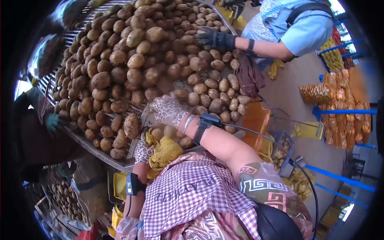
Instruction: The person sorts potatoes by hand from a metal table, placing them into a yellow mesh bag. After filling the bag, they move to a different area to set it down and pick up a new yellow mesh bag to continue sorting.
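My right hand [169,111], in a leopard-print glove, reaches over the metal table [147,120] at the edge of the potato heap [120,60]. Its fingers are stretched out, partly blurred, with nothing seen in them. Lower left, my left hand [143,152] wears a matching glove and is closed at the side of a yellow mesh bag [165,153]; some of its fingers are hidden. The bag hangs at the table's near edge, against my checked apron [192,188]. A few potatoes [170,131] lie at the bag's mouth.
Opposite, a co-worker's dark-gloved hand [216,39] rests on the potatoes. Another person's green-gloved hand [53,122] is at the left rim. An orange chute [256,122] and a crate [283,150] stand to the right. Filled sacks [346,106] are stacked beyond blue rails.
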The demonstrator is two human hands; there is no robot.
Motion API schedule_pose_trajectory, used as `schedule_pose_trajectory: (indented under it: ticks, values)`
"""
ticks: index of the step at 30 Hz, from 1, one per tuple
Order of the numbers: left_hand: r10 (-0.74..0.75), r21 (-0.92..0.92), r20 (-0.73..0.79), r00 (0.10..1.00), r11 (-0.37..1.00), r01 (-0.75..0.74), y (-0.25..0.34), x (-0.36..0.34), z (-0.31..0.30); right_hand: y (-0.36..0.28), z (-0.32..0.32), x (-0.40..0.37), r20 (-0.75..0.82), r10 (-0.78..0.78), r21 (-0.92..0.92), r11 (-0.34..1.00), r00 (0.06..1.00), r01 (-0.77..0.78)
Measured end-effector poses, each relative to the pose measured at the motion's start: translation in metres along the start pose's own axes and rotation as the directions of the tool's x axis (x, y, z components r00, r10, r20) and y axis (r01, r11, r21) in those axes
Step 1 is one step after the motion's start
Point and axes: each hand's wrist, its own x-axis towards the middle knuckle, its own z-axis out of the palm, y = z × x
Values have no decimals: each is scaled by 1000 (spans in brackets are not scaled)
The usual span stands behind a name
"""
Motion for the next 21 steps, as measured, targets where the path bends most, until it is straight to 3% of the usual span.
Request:
schedule_pose_trajectory:
  ticks: [1,2,3,5,7,8,11,13,16,17,18,20,21]
  values:
    - [336,-310,-143,931,878,-364,-40,23,29,5,6,-4,-36,10,0,1000,999,-10]
    - [336,-468,-128,933,809,-355,-45,29,37,8,9,-9,-71,15,-3,1000,997,-16]
    - [318,-505,-87,944,803,-317,-40,32,41,10,6,-15,-69,21,34,999,997,-18]
    - [283,-459,-8,959,851,-255,-30,36,43,16,4,-28,-69,22,-18,1000,997,-23]
    - [302,-407,58,952,877,-254,-14,43,47,34,4,-57,-218,86,-25,995,972,-94]
    - [310,-385,81,947,886,-257,-7,47,48,44,0,-62,-86,214,47,977,973,-210]
    - [333,-321,138,933,906,-276,10,57,57,60,0,-96,-103,224,-27,973,969,-228]
    - [345,-288,170,923,913,-288,20,63,62,72,21,-104,-252,192,50,981,948,-185]
    - [359,-250,208,910,919,-305,34,69,70,75,21,-122,-272,232,-7,970,934,-243]
    - [363,-242,220,905,919,-310,38,71,73,79,18,-131,-260,270,74,963,927,-260]
    - [369,-237,230,901,919,-315,43,74,77,89,22,-141,-259,271,69,962,927,-263]
    - [382,-233,247,891,916,-328,52,80,84,114,37,-160,-443,18,-42,998,896,-41]
    - [390,-229,251,886,913,-337,57,83,87,119,19,-170,-518,81,7,996,852,-91]
